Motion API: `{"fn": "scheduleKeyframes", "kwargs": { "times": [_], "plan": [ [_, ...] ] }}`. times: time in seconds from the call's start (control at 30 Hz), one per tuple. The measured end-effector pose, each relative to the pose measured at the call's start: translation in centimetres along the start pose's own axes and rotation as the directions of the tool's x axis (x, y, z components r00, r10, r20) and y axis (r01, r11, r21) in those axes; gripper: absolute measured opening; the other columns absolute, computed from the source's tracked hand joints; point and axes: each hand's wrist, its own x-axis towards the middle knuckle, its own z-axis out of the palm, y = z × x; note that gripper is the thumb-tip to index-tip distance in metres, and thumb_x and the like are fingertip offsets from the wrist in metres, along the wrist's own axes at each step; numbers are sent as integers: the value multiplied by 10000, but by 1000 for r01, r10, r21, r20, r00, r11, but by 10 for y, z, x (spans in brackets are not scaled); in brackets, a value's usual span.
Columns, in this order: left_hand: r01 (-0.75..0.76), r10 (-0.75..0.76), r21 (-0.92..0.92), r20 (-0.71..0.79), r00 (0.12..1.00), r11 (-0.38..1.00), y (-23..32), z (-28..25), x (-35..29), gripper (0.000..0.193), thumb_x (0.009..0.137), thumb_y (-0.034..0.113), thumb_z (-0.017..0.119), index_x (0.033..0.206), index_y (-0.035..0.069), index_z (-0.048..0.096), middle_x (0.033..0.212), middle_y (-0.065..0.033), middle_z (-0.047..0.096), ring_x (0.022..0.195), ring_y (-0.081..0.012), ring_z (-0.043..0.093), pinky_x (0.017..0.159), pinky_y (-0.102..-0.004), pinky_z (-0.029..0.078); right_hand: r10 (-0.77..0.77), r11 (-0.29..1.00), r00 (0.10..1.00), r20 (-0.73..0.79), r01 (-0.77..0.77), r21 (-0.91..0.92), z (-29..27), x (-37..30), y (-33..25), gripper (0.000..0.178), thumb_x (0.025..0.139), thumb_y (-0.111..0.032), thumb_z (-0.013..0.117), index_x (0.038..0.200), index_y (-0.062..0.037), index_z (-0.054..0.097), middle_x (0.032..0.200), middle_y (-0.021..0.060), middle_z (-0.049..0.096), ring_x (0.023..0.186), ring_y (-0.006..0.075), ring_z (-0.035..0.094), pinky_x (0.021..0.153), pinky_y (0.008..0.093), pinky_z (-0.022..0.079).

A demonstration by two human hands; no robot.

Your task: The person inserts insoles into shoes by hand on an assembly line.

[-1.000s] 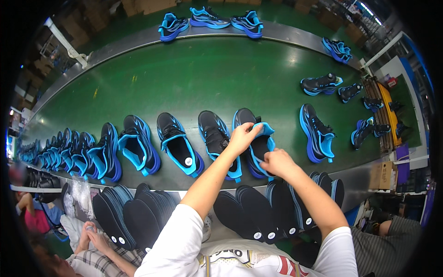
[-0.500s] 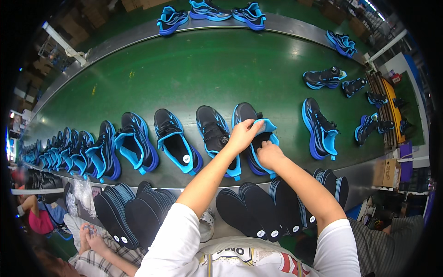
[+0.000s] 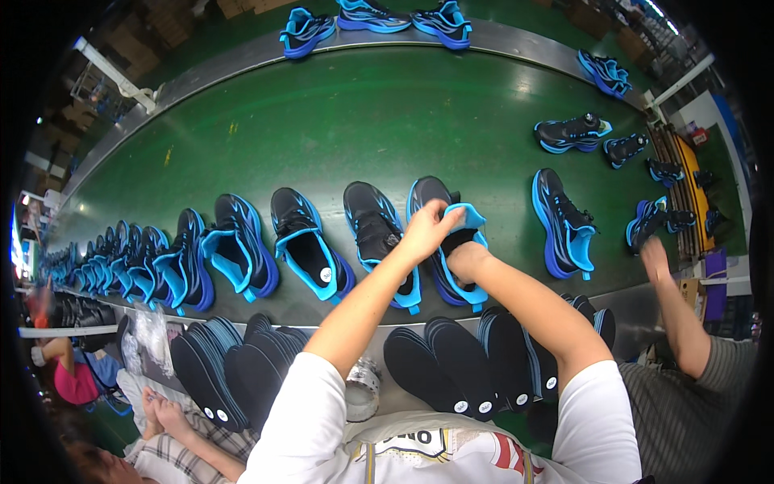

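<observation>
On the green conveyor belt (image 3: 322, 121), near its front edge, a black and blue sneaker (image 3: 431, 202) is being worked on by both hands. The left hand (image 3: 427, 230) is closed around the sneaker's blue tongue (image 3: 468, 218), pinching it up and back, while the right hand (image 3: 466, 260) is pushed into the opening of the shoe, so its fingers are hidden and their spread cannot be told. To the left, a row of matching sneakers (image 3: 306, 246) is laid side by side, toes pointing away; inside one of them a small round white label (image 3: 326, 275) is seen on the blue lining. Just to the right a further sneaker (image 3: 564, 226) lies apart from the one in hand. On the worktop (image 3: 387, 395) below the belt, stacks of dark insoles (image 3: 451, 367) are fanned out, each marked by a small round white sticker near the heel end. A roll of silver tape (image 3: 364, 387) stands between the insole stacks. At the far right, a co-worker's hand (image 3: 655, 256) is raised beside the belt. Brown cardboard boxes (image 3: 242, 6) are seen beyond the far side of the belt.
</observation>
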Motion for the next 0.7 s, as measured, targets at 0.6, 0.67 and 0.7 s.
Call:
{"fn": "scheduleKeyframes", "kwargs": {
  "times": [0.6,0.67,0.7],
  "plan": [
    [-473,480,768,248,841,432,16,-4,1,274,665,152,630,865,32,486,845,-104,478,683,-240,583,576,-343,469,214,920,560,-800,159,357,70,-54,-35,302,781,-273,516,872,10,572,973,171,560,1028,271,502,987,437,236],
    [-489,512,749,234,826,447,16,-1,-7,77,694,85,548,733,37,503,821,-98,482,653,-230,568,579,-344,463,381,874,186,-906,247,418,99,-64,-49,185,710,-163,653,839,-49,583,1081,147,491,1062,319,451,895,451,322],
    [-492,509,746,239,827,450,16,-2,-14,77,694,85,548,733,37,503,821,-98,482,653,-230,568,579,-344,463,465,829,195,-864,246,502,112,-66,-60,197,716,-155,654,876,-52,604,1116,172,469,1054,349,451,889,442,328]
  ]
}}
